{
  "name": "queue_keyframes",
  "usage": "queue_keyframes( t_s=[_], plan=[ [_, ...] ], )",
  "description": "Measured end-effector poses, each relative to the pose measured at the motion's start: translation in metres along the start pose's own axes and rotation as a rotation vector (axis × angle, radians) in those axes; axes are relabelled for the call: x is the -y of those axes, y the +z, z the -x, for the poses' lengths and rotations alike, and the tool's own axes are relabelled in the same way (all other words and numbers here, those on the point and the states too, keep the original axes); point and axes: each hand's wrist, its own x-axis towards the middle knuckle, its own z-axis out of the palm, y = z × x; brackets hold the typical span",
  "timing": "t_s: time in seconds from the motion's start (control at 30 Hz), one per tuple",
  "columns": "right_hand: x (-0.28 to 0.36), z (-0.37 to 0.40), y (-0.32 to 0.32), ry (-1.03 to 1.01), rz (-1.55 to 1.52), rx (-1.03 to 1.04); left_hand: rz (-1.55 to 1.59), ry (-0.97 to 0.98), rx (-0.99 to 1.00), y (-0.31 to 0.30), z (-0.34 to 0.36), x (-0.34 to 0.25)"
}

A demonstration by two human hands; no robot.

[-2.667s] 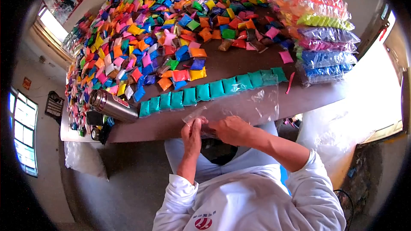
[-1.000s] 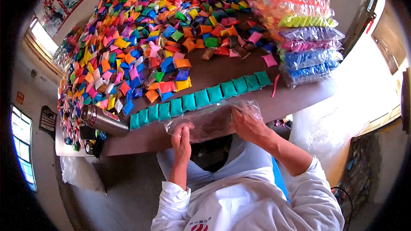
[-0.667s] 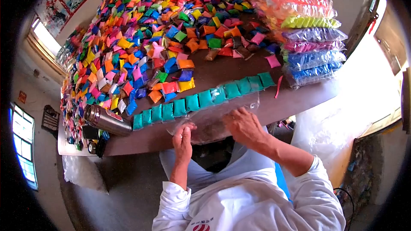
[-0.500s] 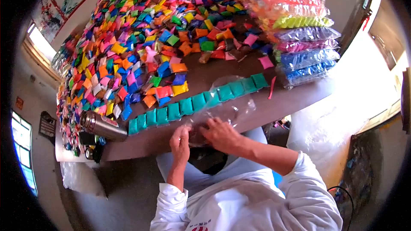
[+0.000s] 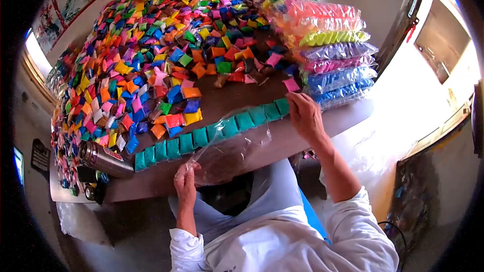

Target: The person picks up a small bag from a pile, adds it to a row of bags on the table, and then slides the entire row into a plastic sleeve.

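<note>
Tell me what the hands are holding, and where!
The left hand holds the clear plastic bag by its left edge. The right hand is at the right end of the teal packet strip; whether it grips can't be told.

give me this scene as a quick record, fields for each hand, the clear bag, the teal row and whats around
left hand: pinching the edge of the clear bag
right hand: fingertips at the right end of the teal row; whether they grip the last packet is unclear
clear bag: spread from the left hand, overlapping part of the teal row
teal row: packets side by side along the near part of the table
beyond the row: loose packets in mixed colours
right side: stack of bagged packets
left end: metal flask
</note>
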Motion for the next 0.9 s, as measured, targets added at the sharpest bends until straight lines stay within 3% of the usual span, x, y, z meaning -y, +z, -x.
queue_keyframes(
  t_s=[0.07,0.17,0.37,0.43,0.5,0.63,0.7,0.9],
  plan=[
    [-0.032,-0.007,0.007,-0.135,0.126,0.05,-0.032,0.02,0.022,0.001,0.0,0.001],
    [-0.054,-0.003,0.025,-0.168,0.133,0.223,-0.002,-0.023,0.026,-0.001,0.002,0.008],
    [-0.087,0.003,0.058,-0.152,0.197,0.279,0.014,0.034,-0.01,0.001,0.001,0.016],
    [-0.081,0.002,0.055,-0.179,0.18,0.245,-0.014,0.032,-0.009,0.0,0.001,0.013],
    [-0.07,0.001,0.049,0.03,0.137,0.193,-0.042,0.032,-0.012,0.0,0.001,0.006],
    [-0.062,0.002,0.053,-0.119,0.084,0.078,-0.058,-0.009,-0.013,0.001,0.001,-0.002],
    [-0.063,0.003,0.063,-0.301,0.123,0.15,-0.036,-0.017,-0.002,0.0,0.0,0.002],
    [-0.037,0.005,0.058,-0.231,0.109,0.341,-0.009,-0.095,-0.032,0.002,0.003,-0.005]
  ],
)
